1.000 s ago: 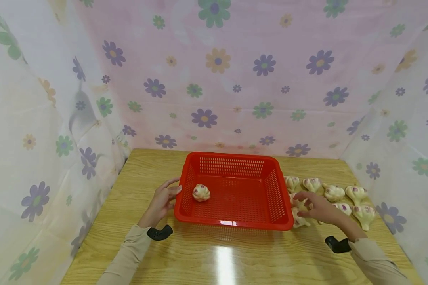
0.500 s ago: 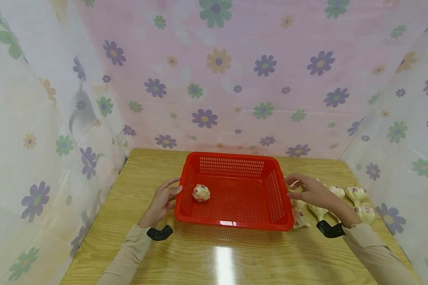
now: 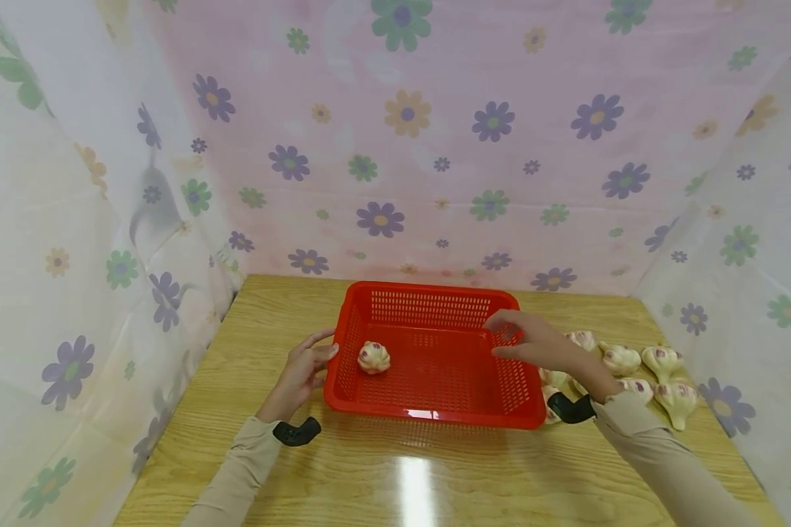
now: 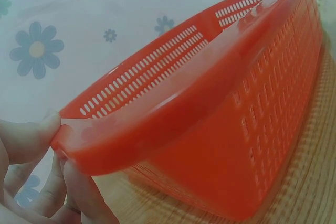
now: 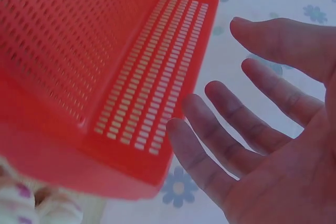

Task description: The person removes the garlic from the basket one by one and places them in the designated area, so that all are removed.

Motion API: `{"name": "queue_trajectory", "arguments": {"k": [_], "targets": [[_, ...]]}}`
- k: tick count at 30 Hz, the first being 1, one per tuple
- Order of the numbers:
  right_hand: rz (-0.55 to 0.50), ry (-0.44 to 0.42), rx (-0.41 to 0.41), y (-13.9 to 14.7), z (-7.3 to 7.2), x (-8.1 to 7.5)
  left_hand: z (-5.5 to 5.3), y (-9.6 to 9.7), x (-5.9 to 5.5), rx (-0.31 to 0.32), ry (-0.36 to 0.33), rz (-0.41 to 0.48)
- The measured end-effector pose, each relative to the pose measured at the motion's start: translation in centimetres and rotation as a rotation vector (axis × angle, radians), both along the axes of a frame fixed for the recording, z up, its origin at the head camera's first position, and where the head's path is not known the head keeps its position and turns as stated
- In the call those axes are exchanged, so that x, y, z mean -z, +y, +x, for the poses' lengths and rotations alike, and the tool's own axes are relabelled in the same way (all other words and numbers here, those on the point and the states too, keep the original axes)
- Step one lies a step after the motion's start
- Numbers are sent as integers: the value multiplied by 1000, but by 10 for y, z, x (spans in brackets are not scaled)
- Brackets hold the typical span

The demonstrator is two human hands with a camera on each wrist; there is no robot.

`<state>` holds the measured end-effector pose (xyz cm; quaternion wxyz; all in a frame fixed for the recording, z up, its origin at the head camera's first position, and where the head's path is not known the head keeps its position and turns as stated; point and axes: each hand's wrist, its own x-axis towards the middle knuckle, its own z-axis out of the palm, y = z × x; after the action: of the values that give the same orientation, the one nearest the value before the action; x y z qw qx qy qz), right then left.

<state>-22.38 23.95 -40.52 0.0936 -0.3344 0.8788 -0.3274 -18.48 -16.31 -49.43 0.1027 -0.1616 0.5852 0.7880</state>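
A red plastic basket (image 3: 428, 366) with slotted walls stands on the table, one garlic bulb (image 3: 373, 357) lying inside near its left wall. My left hand (image 3: 298, 377) pinches the basket's left rim (image 4: 100, 145); the left wrist view has the thumb (image 4: 37, 135) on top and fingers beneath. Over the basket's right side hovers my right hand (image 3: 534, 342), its fingers (image 5: 226, 114) spread and holding nothing. To the right of the basket lie several more garlic bulbs (image 3: 662, 362), some partly hidden by the right hand and forearm.
The wooden table (image 3: 343, 476) ends at a pink flowered cloth (image 3: 435, 183) behind, with white flowered cloth (image 3: 59, 293) on the left side. Each wrist wears a black camera mount (image 3: 296, 432). Beyond the garlic is the table's right edge.
My right hand has moved from over the garlic bulbs, leftward past the basket's right rim, to above its inside. My left hand and the basket have stayed put.
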Motion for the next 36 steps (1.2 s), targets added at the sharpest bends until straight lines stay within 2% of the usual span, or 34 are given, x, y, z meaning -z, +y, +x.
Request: {"name": "queue_trajectory", "arguments": {"k": [4,12,18,25,36], "targets": [[-15,-17,-30,-14,-4,3,0,-1,0,5,3,-1],[-73,-114,-44,-38,-8,12,0,0,0,39,20,-19],[-84,-108,-64,-57,-14,19,0,0,3,30,20,-21],[-84,-126,-96,-78,-19,26,1,1,4,-10,22,-7],[-46,-143,-117,-108,-23,36,1,0,5,7,27,-5]]}}
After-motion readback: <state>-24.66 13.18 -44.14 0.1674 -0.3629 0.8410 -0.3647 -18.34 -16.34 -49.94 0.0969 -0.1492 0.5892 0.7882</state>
